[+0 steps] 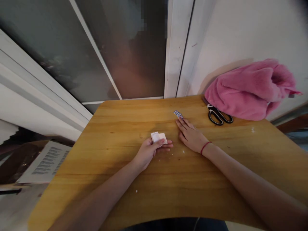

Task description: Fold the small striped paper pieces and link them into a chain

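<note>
The left hand [146, 151] held 2 small white paper pieces [156, 137], overlapping, above the middle of the wooden table [154, 199], with its thumb clamped over them and its fingers stretched out underneath. The right hand [193, 138] lay palm down, thumb apart from its fingers and gripping nothing that showed; its fingertips reached the near end of a striped piece [178, 114] and appeared to touch it.

The thumb alone seemed to pin both paper pieces from above, so a slackened press could have let 1 slide off the other and drop. The striped piece looked light and flat; a careless sweep of the right fingertips might have pushed it farther away or fanned its parts out of line. The white scraps [183, 151] scattered near the hands could have stuck to a palm or been brushed off the edge by a forearm.

As for containers, a cardboard box [49, 158] with printed marks stood beyond the table's left edge; its contents were too dark to make out. The pink cloth [250, 89] slumped against the wall, beside the black-handled scissors [219, 115], might have been a bag, but nothing inside it showed
</note>
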